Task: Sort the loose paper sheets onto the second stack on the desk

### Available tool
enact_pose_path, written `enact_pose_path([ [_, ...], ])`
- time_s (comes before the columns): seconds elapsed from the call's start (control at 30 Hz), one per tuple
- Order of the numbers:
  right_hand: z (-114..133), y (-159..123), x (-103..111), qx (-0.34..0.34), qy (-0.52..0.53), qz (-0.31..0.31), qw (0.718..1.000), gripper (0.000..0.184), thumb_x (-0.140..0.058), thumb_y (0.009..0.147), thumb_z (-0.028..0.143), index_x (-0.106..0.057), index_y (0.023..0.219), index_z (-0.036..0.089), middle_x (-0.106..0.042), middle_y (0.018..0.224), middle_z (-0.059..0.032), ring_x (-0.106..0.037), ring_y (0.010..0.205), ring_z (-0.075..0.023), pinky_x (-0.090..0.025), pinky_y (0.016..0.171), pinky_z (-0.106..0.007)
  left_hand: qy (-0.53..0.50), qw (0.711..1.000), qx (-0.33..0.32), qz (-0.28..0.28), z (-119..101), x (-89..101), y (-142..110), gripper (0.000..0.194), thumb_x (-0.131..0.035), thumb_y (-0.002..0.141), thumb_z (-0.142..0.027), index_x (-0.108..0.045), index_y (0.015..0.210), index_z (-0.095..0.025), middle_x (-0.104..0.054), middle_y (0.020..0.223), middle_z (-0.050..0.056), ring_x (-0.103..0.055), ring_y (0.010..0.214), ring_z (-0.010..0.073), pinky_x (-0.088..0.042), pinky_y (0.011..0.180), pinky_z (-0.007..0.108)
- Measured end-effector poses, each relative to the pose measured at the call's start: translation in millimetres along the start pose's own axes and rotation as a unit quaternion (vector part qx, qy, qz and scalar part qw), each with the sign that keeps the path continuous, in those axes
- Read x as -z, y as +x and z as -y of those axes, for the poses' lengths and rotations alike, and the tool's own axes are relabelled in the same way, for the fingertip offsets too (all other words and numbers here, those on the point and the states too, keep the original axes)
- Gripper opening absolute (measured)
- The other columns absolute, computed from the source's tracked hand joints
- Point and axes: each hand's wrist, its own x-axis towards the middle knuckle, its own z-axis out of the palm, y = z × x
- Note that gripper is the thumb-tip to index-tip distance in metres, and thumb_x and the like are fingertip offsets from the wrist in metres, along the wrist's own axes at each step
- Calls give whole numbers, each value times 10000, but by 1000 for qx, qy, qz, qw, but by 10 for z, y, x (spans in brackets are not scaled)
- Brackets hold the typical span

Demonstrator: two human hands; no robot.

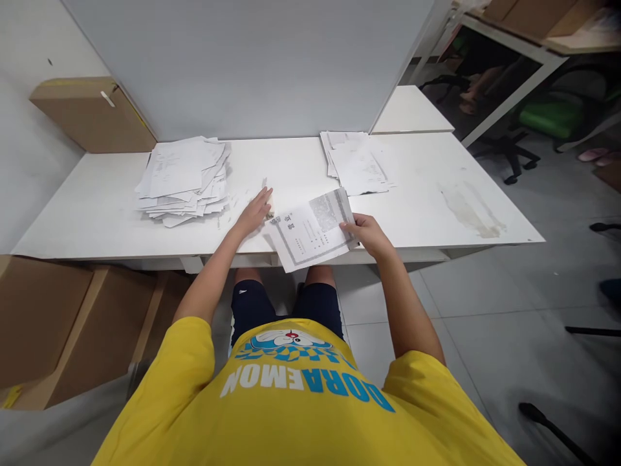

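Observation:
My right hand (369, 234) pinches the right edge of a printed certificate sheet (303, 238), which has a dark patterned border and a grey block. The sheet is tilted over the table's front edge, its lower part hanging past it. My left hand (255, 212) lies on the table with its fingers stretched out, just left of the sheet. Beside those fingers is a small pale object (270, 208), partly hidden and too small to name. A tall, uneven stack of papers (182, 175) stands left of my left hand. A lower pile of papers (359, 165) lies beyond the sheet.
The white table (417, 213) has a worn stain at its right. A grey panel (252, 65) rises behind it. One cardboard box (92, 116) sits at the back left, and open cardboard boxes (72, 323) are below left. A green chair (553, 116) stands at right.

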Motion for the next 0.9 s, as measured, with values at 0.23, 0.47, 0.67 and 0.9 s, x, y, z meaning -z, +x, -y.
enact_pose_path([
  [0.23,-93,279,-93,-91,-58,-4,994,124,-677,695,251,-659,768,153,-647,718,-35,-568,670,-172,-415,567,-253,-15,1000,-4,1,59,-50,49,660,-257,973,-631,-363,1529,-291,-193,1657,17,-241,1513,245,-188,1237,428],
  [0.47,-79,254,-149,-93,-46,-22,994,90,-658,696,203,-673,765,148,-658,731,-31,-576,681,-162,-426,580,-239,-56,998,1,-8,-9,-6,-2,621,-274,963,-628,-473,1465,-320,-253,1634,-17,-299,1491,246,-239,1228,415],
  [0.67,-98,216,-129,-60,-10,4,998,132,-676,672,271,-646,740,161,-626,696,-17,-554,669,-160,-421,574,-243,-65,998,-2,-17,-48,16,-9,616,-266,965,-622,-537,1414,-300,-292,1622,-7,-318,1483,259,-297,1206,416],
  [0.9,-77,281,-149,-65,2,-9,998,148,-703,668,282,-640,734,166,-638,703,-23,-570,659,-158,-441,583,-253,-76,997,2,-23,-40,2,-10,594,-289,967,-597,-544,1405,-287,-309,1618,-2,-305,1489,247,-252,1223,408],
])
